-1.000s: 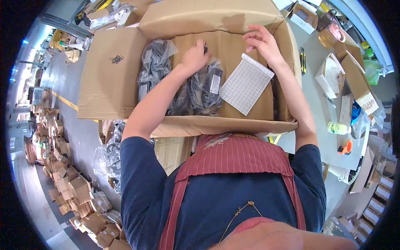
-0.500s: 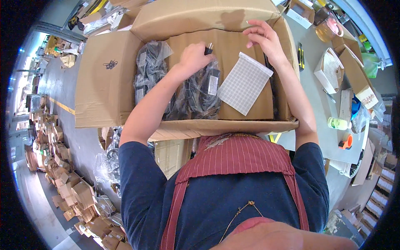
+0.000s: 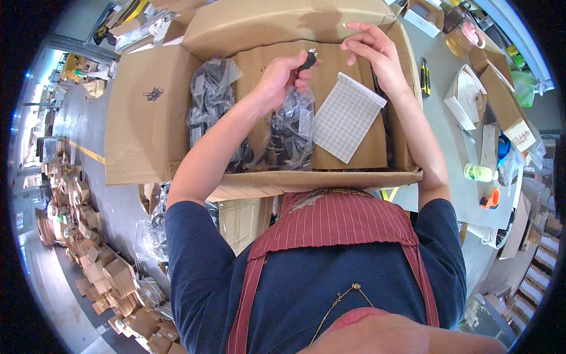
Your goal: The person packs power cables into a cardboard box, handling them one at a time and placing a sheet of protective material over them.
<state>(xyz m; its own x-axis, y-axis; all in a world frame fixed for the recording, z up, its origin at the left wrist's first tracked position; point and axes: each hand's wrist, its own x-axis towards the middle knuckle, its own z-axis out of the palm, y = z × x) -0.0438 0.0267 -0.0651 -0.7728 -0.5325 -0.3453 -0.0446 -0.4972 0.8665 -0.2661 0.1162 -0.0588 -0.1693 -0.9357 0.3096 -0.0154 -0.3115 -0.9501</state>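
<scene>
The left hand is pinching a small black plug between thumb and fingers, lifting it clear above a clear plastic bag of black cable, which is hanging from that grip over the inside of the big open cardboard box. Holding it by the plug end is keeping the bag free of the other bagged cables lying against the box's left side. The right hand is hovering just beside the plug with its fingers spread and loosely curled, gripping nothing, close enough to meet the plug. A white sheet of small round stickers is lying flat on the brown cardboard layer inside the box, just under the right wrist, where either hand can reach it. To the right, on the grey surface, a yellow-and-black utility knife, an open small carton and a green bottle are sitting well apart from the hands.
</scene>
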